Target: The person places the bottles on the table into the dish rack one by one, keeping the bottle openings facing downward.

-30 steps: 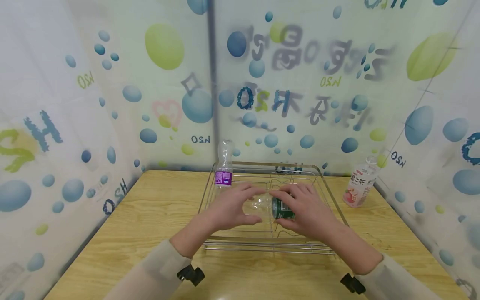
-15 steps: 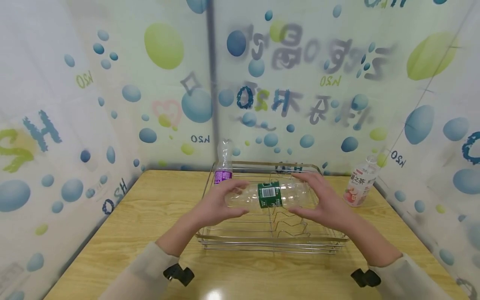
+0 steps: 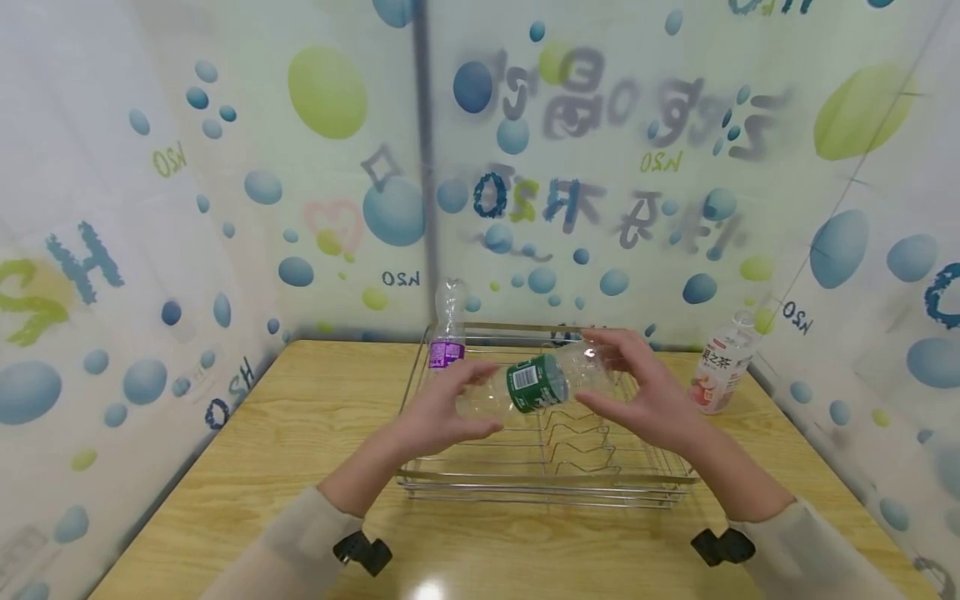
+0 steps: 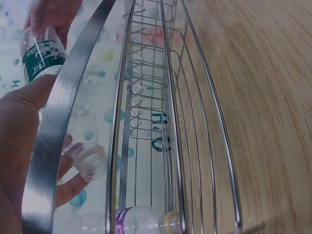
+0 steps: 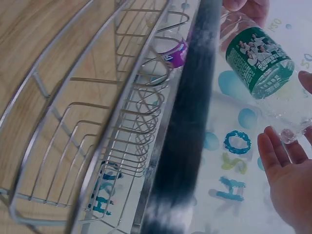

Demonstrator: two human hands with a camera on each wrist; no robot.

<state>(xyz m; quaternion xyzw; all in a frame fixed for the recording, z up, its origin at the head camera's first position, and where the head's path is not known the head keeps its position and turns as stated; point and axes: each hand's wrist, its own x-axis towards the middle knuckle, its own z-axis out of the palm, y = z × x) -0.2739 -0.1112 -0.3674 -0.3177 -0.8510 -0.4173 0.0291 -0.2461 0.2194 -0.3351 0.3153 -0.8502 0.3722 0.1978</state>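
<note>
A clear plastic bottle with a green label is held crosswise above the wire rack, its right end tilted up. My left hand grips the neck end, with the thumb in front and the fingers behind, and the open-looking mouth shows in the left wrist view. The other end lies between the thumb and fingers of my right hand. In the right wrist view the green label faces the camera, and several fingers of that hand reach under the bottle's base. A second bottle, purple-labelled, stands in the rack's back left.
On the wooden table, right of the rack, stands a pink-labelled bottle. Wavy wire dividers run through the rack's right half. Patterned curtains enclose the table at the back and both sides.
My hands have moved apart from close together, mine on the left going leftward. The bottle's green label has shifted left and up, and its right end has tipped upward since half a second ago.
</note>
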